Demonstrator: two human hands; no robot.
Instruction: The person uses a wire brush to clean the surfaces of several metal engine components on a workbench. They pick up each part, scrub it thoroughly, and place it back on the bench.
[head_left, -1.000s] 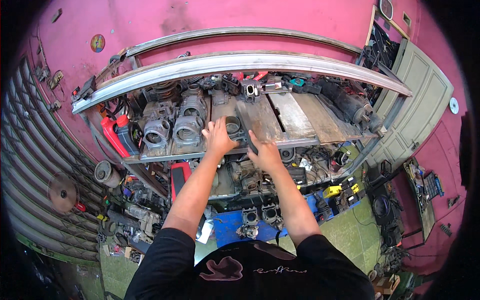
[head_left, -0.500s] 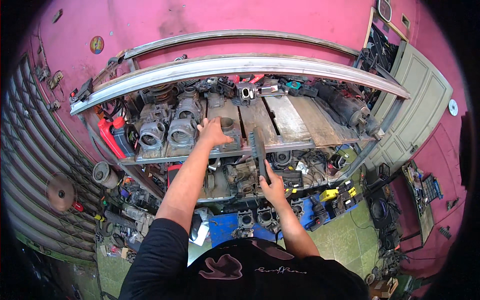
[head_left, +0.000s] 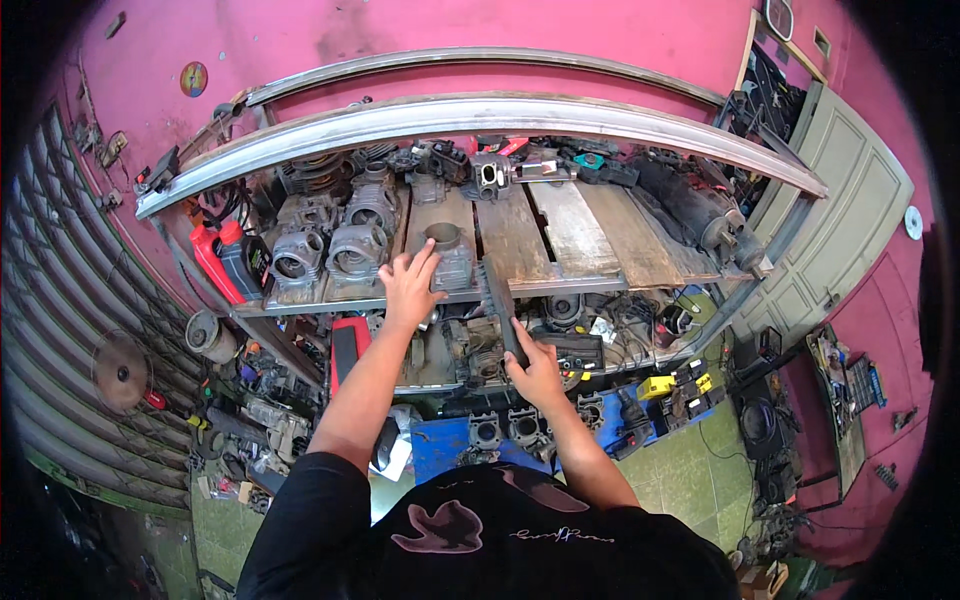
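A grey finned engine cylinder block (head_left: 455, 268), its round bore facing up, stands at the front edge of the plank shelf (head_left: 512, 240). My left hand (head_left: 408, 288) is at its left side with fingers spread; the fingertips reach the block, though I cannot tell how firmly they touch. My right hand (head_left: 535, 372) is closed around the handle of a long dark brush (head_left: 497, 298). The brush stands tilted just right of the block, bristles turned toward it. Left of my left hand sit greasy cylinder heads (head_left: 357, 250).
A metal rail (head_left: 480, 115) crosses above the shelf. Red and black bottles (head_left: 243, 262) stand at its left end, a dark cylindrical part (head_left: 690, 215) at its right. The lower shelf holds engine parts; more cylinder blocks (head_left: 486, 432) rest on a blue surface (head_left: 435, 450) below.
My left hand has slid back toward me and left, off the block's top, its fingers opening wider. The brush has moved slightly left and nearer to me, still in my right hand.
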